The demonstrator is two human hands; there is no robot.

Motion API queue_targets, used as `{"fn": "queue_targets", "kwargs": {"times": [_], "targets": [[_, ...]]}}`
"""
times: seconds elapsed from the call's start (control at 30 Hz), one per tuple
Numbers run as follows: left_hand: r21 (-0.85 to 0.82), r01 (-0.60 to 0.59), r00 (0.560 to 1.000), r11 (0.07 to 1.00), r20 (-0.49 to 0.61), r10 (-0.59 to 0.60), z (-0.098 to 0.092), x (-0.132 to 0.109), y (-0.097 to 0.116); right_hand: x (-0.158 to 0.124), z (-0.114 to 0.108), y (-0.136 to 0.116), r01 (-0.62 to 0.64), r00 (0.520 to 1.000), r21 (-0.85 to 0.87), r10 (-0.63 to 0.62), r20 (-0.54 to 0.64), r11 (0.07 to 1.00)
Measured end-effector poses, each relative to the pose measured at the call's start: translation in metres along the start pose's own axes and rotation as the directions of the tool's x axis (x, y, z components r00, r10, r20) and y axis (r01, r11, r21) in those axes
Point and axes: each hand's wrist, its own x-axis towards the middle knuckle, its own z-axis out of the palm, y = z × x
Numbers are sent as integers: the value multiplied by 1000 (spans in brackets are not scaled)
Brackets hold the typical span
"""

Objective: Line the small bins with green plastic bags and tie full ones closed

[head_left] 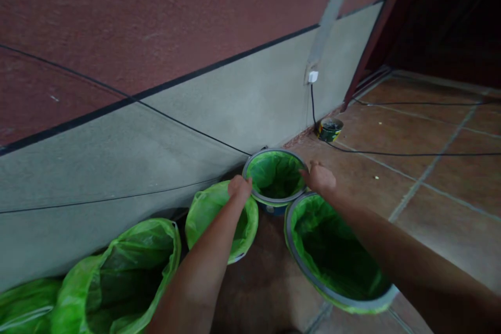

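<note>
A round trash bin with a grey rim ring [256, 195] and a green bag lining it stands against the wall. My left hand [239, 186] is closed on the left side of that rim. On the opposite side my right hand [321, 177] grips the rim, thumb reaching over the inside edge. The bin's blue outer wall [273, 210] shows a little below the ring. Under my right forearm is a larger bin lined with a green bag [309, 229], also with a grey ring. A third green-lined bin [201, 209], without a visible ring, sits beneath my left forearm.
More bins with green bags [133, 242] line the wall at lower left. A small dark tin [330, 129] stands by the wall, under a white plug [313, 77]. Black cable [410, 154] runs across the tiled floor [450, 188]; another wire crosses the wall [188, 126].
</note>
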Motion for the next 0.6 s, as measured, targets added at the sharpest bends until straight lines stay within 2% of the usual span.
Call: {"fn": "queue_targets", "kwargs": {"times": [0.1,0.17,0.23,0.3,0.37,0.43,0.53,0.6], "targets": [[-50,-151,988,987,6,152,-20,-35,-25,-76,-13,23,183,979,114,-170,-115,976],[-202,-237,964,950,76,257,-34,-73,-54,-144,-7,40,327,944,163,-314,-105,931],[-364,-218,937,906,181,298,-48,-119,-91,-208,11,53,444,896,113,-443,-36,889],[-415,-149,931,898,248,269,-61,-167,-131,-251,32,59,474,880,-15,-474,27,880],[-436,-51,949,899,260,180,-76,-212,-171,-267,47,58,467,884,-139,-457,100,873],[-494,22,965,869,236,110,-92,-250,-209,-265,50,56,455,887,-210,-420,190,866],[-549,164,975,820,219,-48,-116,-296,-256,-252,43,61,446,874,-205,-375,310,871],[-580,276,959,766,213,-184,-131,-319,-280,-248,39,71,458,859,-179,-382,341,871]]}}
